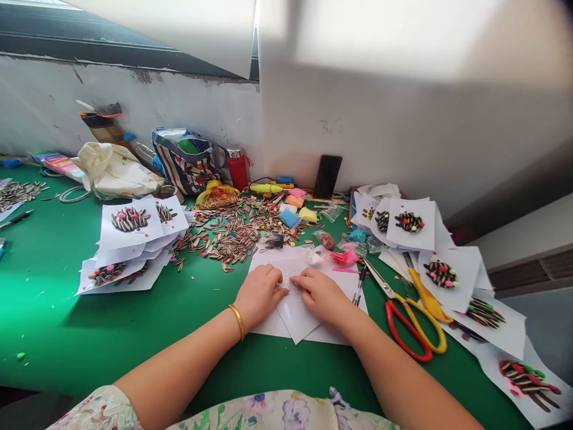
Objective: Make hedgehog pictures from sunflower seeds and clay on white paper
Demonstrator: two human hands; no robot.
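Observation:
A white sheet of paper with a faint line drawing lies at a slant on other white sheets in front of me. My left hand rests on its left side, fingers bent and the thumb apart from the index finger. From the other side my right hand touches the sheet, its index finger stretched towards the drawing. No object shows between the fingers of either hand. Beside my right hand lies a black pen. Scissors with red and yellow handles are farther right.
Striped sunflower seeds are heaped behind the sheets, near coloured clay packs and pink clay. Paper cards with seed figures stand stacked at left and right. A phone and red flask stand by the wall.

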